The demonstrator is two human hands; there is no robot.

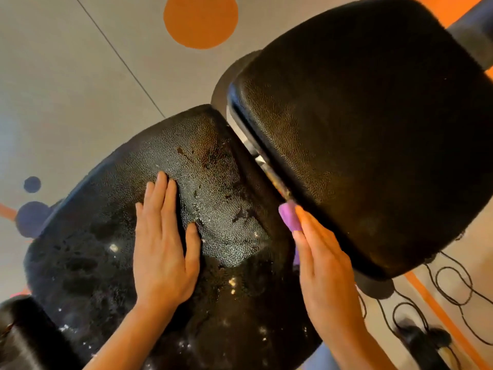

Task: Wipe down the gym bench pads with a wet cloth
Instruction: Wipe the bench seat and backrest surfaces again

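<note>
Now, down at the seam between the two pads, that's where the action is. The right hand (pixel 324 265) has a purple cloth (pixel 290 216) tucked under its fingertips, fingers straight, pressing it into the gap where the seat pad (pixel 218 188) meets the back pad (pixel 360 124). Only a small fold of cloth shows, poking out ahead of the fingertips; whether the thumb pinches it from beneath I cannot tell. The left hand (pixel 162 244) lies flat and relaxed on the seat pad, palm down, holding nothing, bracing.

The relation that matters: the gap runs diagonally, from upper left near the pads' far corners down toward the lower right, and the right hand lies along that same line with the cloth at its leading end. So the cloth is already in the channel, right at the back pad's lower edge, touching it. The right hand is plainly the nearer one. The seat pad glistens wet with pale specks, so I'd judge a wipe along the seam comes next.
</note>
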